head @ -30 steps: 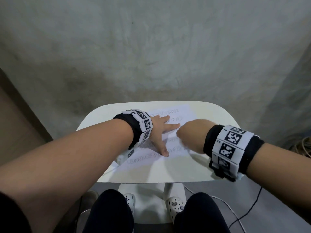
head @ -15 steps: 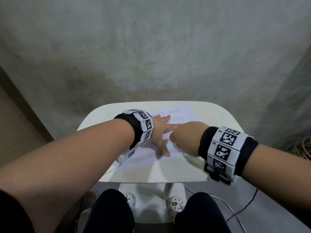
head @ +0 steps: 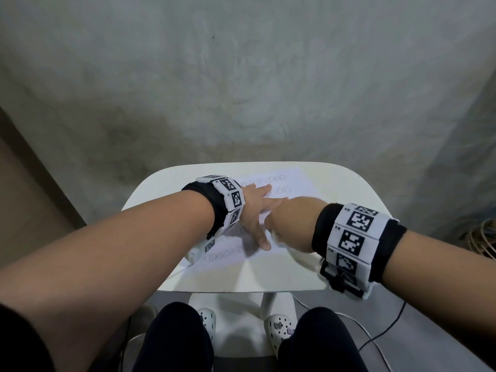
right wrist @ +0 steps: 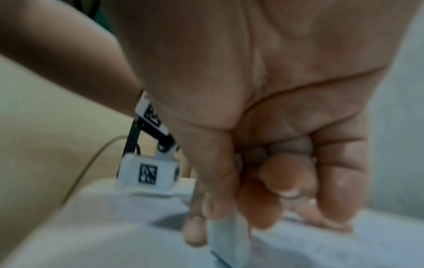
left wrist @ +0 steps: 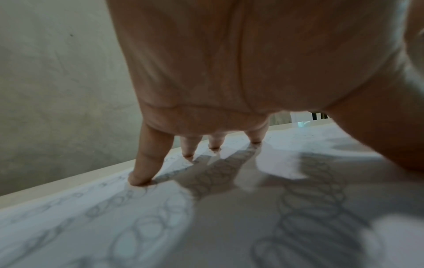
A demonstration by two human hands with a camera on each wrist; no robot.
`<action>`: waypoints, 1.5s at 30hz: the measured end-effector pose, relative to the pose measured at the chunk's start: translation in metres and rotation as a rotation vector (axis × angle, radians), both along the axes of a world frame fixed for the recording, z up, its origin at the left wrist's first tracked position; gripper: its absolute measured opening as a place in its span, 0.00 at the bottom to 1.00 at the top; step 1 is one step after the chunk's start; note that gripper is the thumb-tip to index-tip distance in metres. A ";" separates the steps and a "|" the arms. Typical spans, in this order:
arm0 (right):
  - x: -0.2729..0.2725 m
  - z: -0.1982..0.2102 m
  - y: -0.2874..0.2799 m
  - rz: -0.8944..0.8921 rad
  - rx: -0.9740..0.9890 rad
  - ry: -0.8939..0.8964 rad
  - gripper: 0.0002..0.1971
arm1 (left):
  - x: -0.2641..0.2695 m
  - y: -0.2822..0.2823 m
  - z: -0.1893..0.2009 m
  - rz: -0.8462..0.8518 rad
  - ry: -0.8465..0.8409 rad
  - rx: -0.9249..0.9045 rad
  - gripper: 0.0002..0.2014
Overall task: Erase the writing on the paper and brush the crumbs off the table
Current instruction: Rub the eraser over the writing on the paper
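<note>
A white sheet of paper [head: 292, 183] with rows of pencilled loops lies on the small white table [head: 354, 189]. My left hand [head: 255, 210] is spread flat on the paper, its fingertips [left wrist: 140, 178] pressing down on the pencilled rows. My right hand [head: 292, 221] sits just right of the left thumb, fingers curled round a pale eraser [right wrist: 229, 237]. The eraser's lower end touches the paper [right wrist: 344, 248]. In the head view the eraser is hidden under my right hand.
The table's rounded front edge [head: 241, 289] is close to my knees [head: 174, 334]. A grey wall [head: 241, 89] stands right behind the table. A dark cable [head: 386, 334] runs over the floor at the right, and coiled wires [head: 483, 240] lie at the far right.
My right hand has slid left across the paper towards the left thumb. The left hand has stayed pressed on the sheet.
</note>
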State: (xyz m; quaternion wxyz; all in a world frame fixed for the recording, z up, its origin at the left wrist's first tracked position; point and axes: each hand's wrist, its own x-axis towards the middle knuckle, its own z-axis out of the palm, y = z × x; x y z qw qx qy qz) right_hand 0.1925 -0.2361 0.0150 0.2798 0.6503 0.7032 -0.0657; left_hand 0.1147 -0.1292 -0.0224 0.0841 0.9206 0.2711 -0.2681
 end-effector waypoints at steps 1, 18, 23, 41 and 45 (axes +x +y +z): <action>0.002 -0.001 0.000 -0.007 -0.006 0.024 0.15 | 0.000 0.000 0.000 -0.005 -0.003 0.001 0.61; 0.022 0.000 -0.007 -0.086 0.048 -0.117 0.11 | -0.001 0.010 -0.008 0.004 -0.008 -0.007 0.62; 0.012 0.001 -0.009 -0.068 0.046 0.090 0.12 | -0.002 0.009 -0.010 0.012 -0.050 -0.017 0.61; 0.007 -0.015 0.001 -0.065 0.090 0.045 0.10 | -0.037 0.028 -0.011 0.022 -0.007 -0.042 0.66; -0.003 -0.023 0.009 0.009 0.039 -0.002 0.10 | -0.035 0.028 -0.012 0.009 0.005 -0.022 0.67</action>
